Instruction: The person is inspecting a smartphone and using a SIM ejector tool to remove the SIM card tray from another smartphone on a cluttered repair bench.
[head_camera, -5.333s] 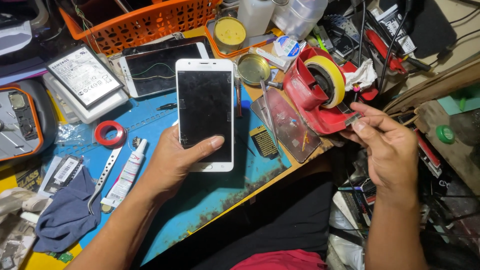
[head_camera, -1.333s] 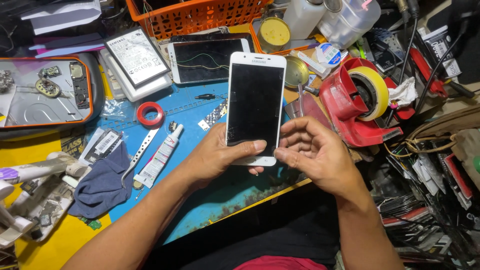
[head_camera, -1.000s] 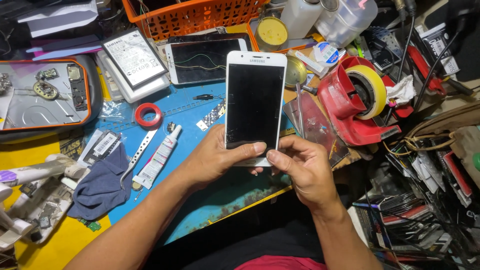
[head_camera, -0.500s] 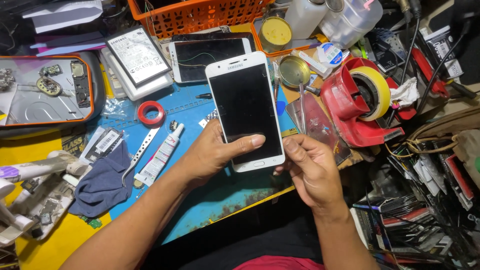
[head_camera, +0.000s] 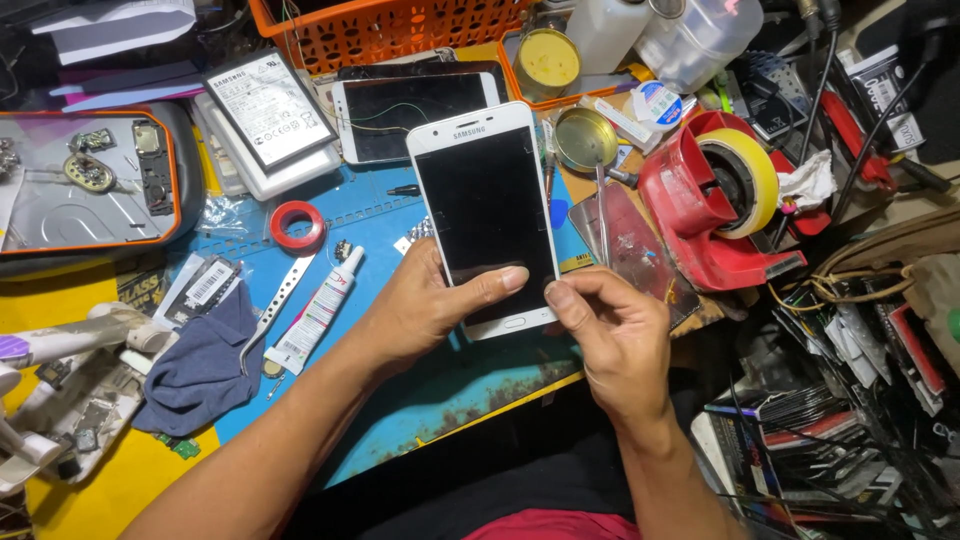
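In the head view, the left hand grips a white smartphone from beneath, thumb pressed across the lower part of its dark screen, holding it above the blue work mat, just left of the red tape dispenser. The phone's long axis runs away from the person, tilted slightly leftward at its top, home-button end nearest the body. The right hand is loosely curled, holding nothing I can make out, its fingertips touching the phone's lower right corner, between the phone and the dispenser.
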